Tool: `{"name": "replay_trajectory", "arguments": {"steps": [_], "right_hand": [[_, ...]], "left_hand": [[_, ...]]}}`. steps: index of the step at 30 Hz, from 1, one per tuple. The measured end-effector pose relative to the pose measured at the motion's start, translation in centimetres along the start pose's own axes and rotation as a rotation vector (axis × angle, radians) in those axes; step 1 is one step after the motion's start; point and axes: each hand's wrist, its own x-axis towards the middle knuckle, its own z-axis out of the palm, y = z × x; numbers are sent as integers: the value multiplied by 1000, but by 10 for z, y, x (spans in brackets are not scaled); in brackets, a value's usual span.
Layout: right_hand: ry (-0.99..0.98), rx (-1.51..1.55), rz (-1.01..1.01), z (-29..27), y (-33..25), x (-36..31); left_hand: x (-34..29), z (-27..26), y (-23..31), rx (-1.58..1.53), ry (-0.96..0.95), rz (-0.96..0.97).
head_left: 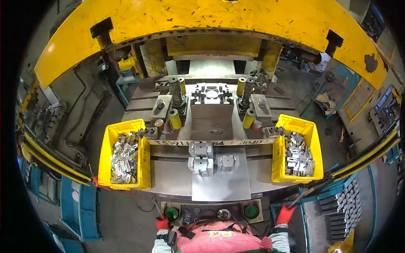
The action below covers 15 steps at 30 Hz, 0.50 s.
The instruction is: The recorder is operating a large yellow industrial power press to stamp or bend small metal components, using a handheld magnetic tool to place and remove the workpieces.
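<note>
My left hand, in a red glove, is low by the press's control panel, beside its left green button. It is closed around a thin grey rod that points up and away. Right of the panel, my right hand, also red-gloved, is closed on another thin grey rod slanting up to the right. Its fingers are small and partly blurred. Ahead of both hands, stacks of shiny metal parts stand on a flat metal sheet, with a separate stack to their right.
Yellow bins of metal pieces stand at left and right of the press bed. Behind the stacks is a die with guide posts, under a yellow press frame. Rows of formed parts lie at lower right.
</note>
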Motion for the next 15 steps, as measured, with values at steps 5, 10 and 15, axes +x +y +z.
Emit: {"name": "replay_trajectory", "arguments": {"steps": [5, 10, 15], "right_hand": [[-513, -26, 142, 38, 154, -12], [-583, -331, 191, 63, 137, -29], [-456, -493, 54, 59, 156, -22]], "left_hand": [[40, 6, -8, 455, 41, 207], [51, -2, -14, 836, 181, 163], [2, 26, 32, 584, 100, 136]]}}
